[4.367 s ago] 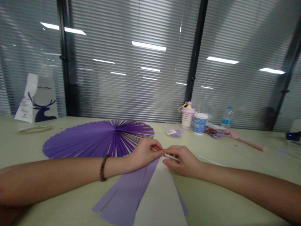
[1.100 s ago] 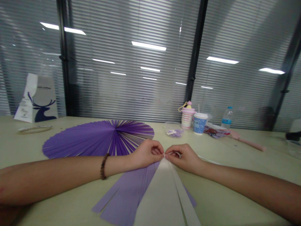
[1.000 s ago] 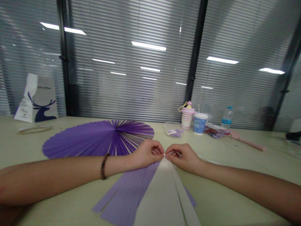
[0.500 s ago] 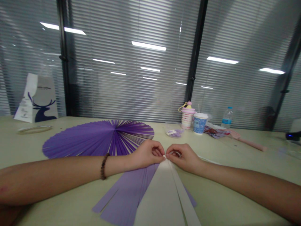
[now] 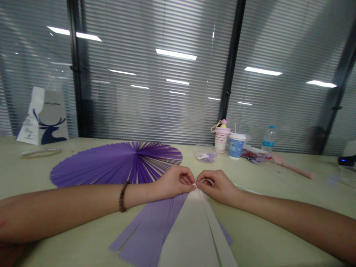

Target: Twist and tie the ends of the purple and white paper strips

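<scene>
My left hand point(image 5: 178, 181) pinches the narrow top end of a bundle of paper strips, its fingertips closed. Opposite it, my right hand point(image 5: 216, 186) pinches the same tip from the right, fingers curled and nearly touching those of the left. White strips point(image 5: 191, 230) fan out from this point towards me, and light purple strips point(image 5: 151, 231) spread beneath them to the left. What exactly lies between the fingertips is too small to make out. Behind my left forearm a round fan of dark purple strips point(image 5: 97, 163) lies spread on the table.
On the table point(image 5: 278, 215) stand a clear tub with small purple pieces point(image 5: 206, 157), a pink-lidded cup point(image 5: 221, 140), a blue paper cup point(image 5: 237, 146) and a water bottle point(image 5: 268, 140). A pink stick-like object point(image 5: 296, 168) lies right. A deer-print bag point(image 5: 47, 118) stands left, near a ring point(image 5: 41, 152).
</scene>
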Tool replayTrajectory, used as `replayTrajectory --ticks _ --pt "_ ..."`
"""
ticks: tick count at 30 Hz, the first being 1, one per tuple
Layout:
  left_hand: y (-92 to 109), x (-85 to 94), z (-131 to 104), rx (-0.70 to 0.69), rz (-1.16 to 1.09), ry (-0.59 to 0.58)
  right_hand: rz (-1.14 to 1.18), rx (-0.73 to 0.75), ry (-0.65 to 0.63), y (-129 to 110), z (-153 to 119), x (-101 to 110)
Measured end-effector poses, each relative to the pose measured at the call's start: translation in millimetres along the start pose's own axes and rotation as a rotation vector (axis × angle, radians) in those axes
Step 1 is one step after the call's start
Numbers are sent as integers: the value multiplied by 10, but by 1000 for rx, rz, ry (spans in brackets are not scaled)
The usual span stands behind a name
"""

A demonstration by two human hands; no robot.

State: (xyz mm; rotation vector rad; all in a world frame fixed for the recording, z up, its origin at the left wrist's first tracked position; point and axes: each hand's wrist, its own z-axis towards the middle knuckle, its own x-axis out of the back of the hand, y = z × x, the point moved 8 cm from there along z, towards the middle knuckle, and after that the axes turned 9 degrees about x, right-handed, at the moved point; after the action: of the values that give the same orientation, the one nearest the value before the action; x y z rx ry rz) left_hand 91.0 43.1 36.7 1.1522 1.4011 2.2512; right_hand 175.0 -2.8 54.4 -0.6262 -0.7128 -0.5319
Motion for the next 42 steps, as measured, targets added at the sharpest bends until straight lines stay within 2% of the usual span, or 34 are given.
replayTrajectory --ticks 17,27,34,42 --pt "72 14 -8 -98 66 44 -95 71 -48 -58 -2 -37" --pt "57 -3 -6 -70 89 36 -132 79 -50 -69 -3 -37" --pt "68 11 -9 -78 94 52 -132 86 -58 -67 -3 -45" --pt "114 -27 -35 -112 160 18 -176 130 -71 -91 -5 -72"
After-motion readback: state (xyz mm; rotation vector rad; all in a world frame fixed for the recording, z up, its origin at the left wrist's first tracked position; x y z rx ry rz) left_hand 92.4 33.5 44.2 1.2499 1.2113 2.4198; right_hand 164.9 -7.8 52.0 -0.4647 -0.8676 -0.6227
